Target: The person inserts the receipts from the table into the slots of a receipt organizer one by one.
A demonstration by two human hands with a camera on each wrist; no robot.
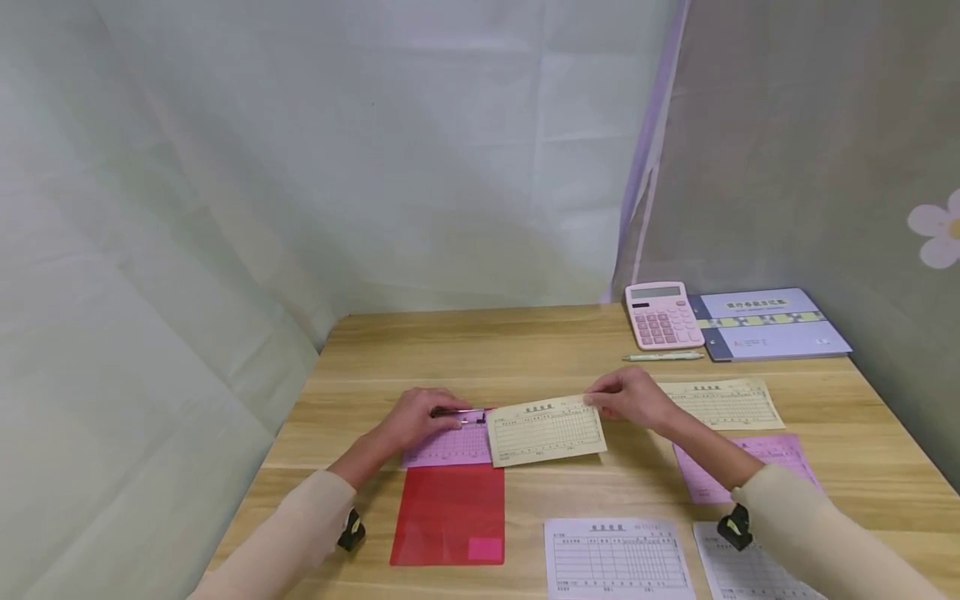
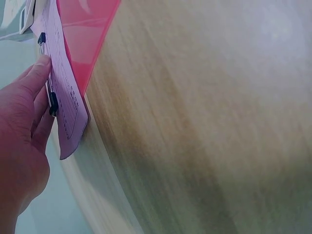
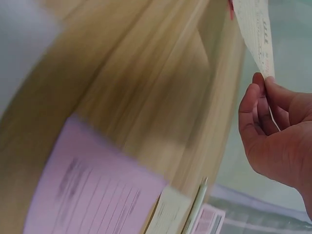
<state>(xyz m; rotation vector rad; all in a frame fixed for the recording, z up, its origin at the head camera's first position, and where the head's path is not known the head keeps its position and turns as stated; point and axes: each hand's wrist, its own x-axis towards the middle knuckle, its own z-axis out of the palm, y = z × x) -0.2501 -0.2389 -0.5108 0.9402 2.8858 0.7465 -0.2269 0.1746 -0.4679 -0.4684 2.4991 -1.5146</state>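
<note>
My left hand (image 1: 411, 421) grips the metal clip (image 2: 52, 100) with black ends at the top of a red clipboard (image 1: 448, 512). A pink receipt form (image 1: 446, 443) lies on the clipboard's upper part, its top edge at the clip. Between thumb and fingers, my right hand (image 1: 630, 398) pinches the upper right corner of a pale yellow receipt form (image 1: 546, 432). That form is tilted, and its left end overlaps the pink one in the head view. In the right wrist view the yellow sheet (image 3: 256, 31) hangs from the fingertips, above the wooden table.
Under the right forearm lie another yellow form (image 1: 723, 406) and another pink form (image 1: 780, 458). Two white forms (image 1: 615, 558) are at the front. A pen (image 1: 663, 357), a pink calculator (image 1: 663, 317) and a blue-white ledger (image 1: 772, 325) sit at the back right. Curtains border the table (image 1: 450, 350).
</note>
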